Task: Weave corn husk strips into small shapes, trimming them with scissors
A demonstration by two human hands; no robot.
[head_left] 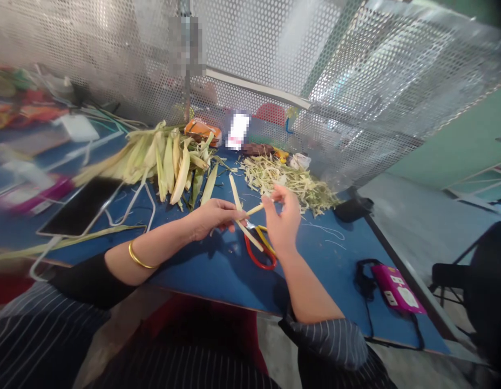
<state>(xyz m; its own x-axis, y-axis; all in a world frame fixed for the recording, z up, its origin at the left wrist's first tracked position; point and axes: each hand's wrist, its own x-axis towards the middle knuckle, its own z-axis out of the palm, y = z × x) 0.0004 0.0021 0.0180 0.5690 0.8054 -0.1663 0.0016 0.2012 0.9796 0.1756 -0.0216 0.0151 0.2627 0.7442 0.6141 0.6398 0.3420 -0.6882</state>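
Observation:
Over the blue table (222,270), my left hand (218,217) pinches pale corn husk strips where two of them cross. One husk strip (235,192) runs past my fingertips from upper left to lower right. The other husk strip (255,210) stretches across to my right hand (283,221), whose thumb and fingers close on its far end. Beneath the strips lies a pair of scissors (267,266) with red and yellow handles, its blades mostly covered.
Whole corn husks (169,162) are heaped at back left, and shredded husk (275,175) lies at back right. A black-screened phone (82,208) and white cable lie left. A pink packet (398,289) sits near the right edge. A perforated metal screen (266,54) rises behind.

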